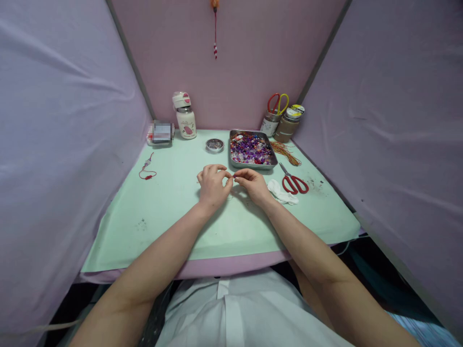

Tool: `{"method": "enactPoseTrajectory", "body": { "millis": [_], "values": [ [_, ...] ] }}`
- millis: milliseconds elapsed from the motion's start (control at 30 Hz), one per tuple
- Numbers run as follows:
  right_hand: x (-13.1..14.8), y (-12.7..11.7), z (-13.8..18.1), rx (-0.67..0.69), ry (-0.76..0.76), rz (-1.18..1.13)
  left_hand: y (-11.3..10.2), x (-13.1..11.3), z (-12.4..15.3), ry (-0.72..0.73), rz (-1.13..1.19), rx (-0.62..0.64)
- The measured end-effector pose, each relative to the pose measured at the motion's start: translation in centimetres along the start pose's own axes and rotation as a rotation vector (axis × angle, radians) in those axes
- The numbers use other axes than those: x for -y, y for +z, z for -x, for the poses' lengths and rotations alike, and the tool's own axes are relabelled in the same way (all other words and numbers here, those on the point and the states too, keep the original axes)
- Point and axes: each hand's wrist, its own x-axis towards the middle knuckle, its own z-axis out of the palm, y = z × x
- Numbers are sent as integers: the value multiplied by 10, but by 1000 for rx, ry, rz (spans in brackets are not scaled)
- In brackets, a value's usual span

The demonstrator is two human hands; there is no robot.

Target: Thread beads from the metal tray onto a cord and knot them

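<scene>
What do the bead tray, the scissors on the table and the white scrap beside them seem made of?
Tray: probably metal; its grey rim shines. Scissors: grey blades, likely metal; smooth red handles, perhaps plastic. White scrap: matte and softly crumpled, so probably cloth or tissue; I can't tell which.

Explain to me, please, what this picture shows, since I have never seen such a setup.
Nothing here is a machine: the single picture comes from a head-worn camera looking forward and down. You see the wearer's own left hand and right hand, both bare. The right pinches a tiny dark piece, too small to identify; the left meets it, its own grip unclear. Beyond them on the pale green tabletop are a metal tray of mostly purple beads and a small round container. Red-handled scissors, crumpled white cloth and orange-brown cords lie rightward; a red cord piece lies leftward.
</scene>
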Motion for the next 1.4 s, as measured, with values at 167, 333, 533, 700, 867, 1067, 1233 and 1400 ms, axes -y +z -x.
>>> {"method": "enactPoseTrajectory", "body": {
  "millis": [167, 333, 533, 700, 867, 1067, 1233, 1400],
  "values": [
    [1, 0, 1, 10, -15, 9, 2, 2, 0, 12, -2, -16],
    [2, 1, 2, 7, -23, 19, 2, 2, 0, 1, -4, -11],
    [3, 1, 2, -8, -23, 16, 1, 0, 0, -6, -2, 0],
    [3, 2, 2, -14, -29, 7, 0, 0, 0, -18, -3, 12],
    [2, 1, 1, -12, -30, 21, -1, -1, 0, -8, 5, 11],
    [0, 0, 1, -2, -34, 26, -2, -2, 0, -16, -13, 30],
    [-1, 0, 0, -6, -50, 19, -1, -1, -1, -11, 4, 17],
    [0, 1, 1, -4, -58, -4, -1, -1, -1, -11, 22, 13]
  ]
}}
